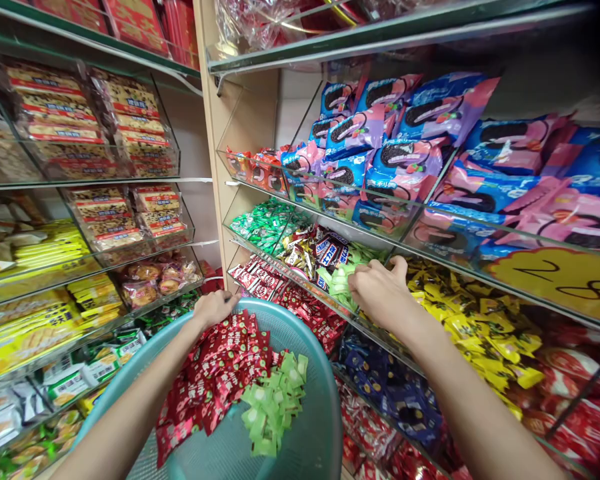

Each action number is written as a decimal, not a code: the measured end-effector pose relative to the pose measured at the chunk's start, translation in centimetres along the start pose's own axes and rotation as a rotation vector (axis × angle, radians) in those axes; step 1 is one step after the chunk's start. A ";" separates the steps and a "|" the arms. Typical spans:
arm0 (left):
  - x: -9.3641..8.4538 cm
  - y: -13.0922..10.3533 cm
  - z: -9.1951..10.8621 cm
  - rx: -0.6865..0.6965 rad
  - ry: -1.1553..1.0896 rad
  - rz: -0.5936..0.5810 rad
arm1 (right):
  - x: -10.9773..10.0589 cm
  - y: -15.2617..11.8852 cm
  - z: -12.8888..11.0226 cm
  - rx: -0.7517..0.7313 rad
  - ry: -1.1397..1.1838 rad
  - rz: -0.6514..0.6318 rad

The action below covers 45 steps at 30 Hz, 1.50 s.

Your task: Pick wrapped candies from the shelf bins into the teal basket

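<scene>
A large teal plastic basket (316,347) with mesh sides stands in front of me. Inside it lie a heap of red candy packets (220,373) and a smaller pile of light green candy packets (276,400). My left hand (214,308) is closed over the basket's far rim, its fingers partly hidden. My right hand (380,290) reaches into a glass shelf compartment, fingers curled on light green packets (341,280). How many it grips is hidden. Brown Snickers packets (330,248) and gold-wrapped sweets (300,257) lie just left of that hand.
Blue and pink cookie packs (353,133) fill the glass shelf above my right hand. Yellow packets (470,313) lie to its right, dark blue ones (390,380) below. Glass dividers and shelf edges surround the reach. More packaged snacks (60,113) line the left shelves.
</scene>
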<state>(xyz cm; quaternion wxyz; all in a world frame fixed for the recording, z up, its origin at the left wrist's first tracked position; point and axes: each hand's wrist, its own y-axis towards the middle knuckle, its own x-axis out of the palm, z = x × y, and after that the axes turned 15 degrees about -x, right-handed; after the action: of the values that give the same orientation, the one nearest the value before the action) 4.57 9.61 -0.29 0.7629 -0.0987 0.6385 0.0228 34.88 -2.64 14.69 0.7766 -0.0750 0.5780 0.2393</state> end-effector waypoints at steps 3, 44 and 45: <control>-0.1 -0.1 0.0 -0.001 0.006 0.003 | 0.0 0.0 0.3 0.009 -0.008 0.042; 0.2 0.0 -1.1 -0.022 0.020 0.008 | 9.5 -1.6 -11.6 -0.159 0.348 -0.364; 0.2 0.1 -1.0 -0.020 0.021 0.008 | 9.8 -1.9 -11.6 -0.164 0.343 -0.366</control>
<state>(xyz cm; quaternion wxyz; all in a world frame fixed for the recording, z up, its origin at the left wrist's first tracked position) 3.62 9.49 -0.71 0.7552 -0.1039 0.6464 0.0310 27.89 -6.05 1.51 0.6890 -0.2805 0.6565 0.1248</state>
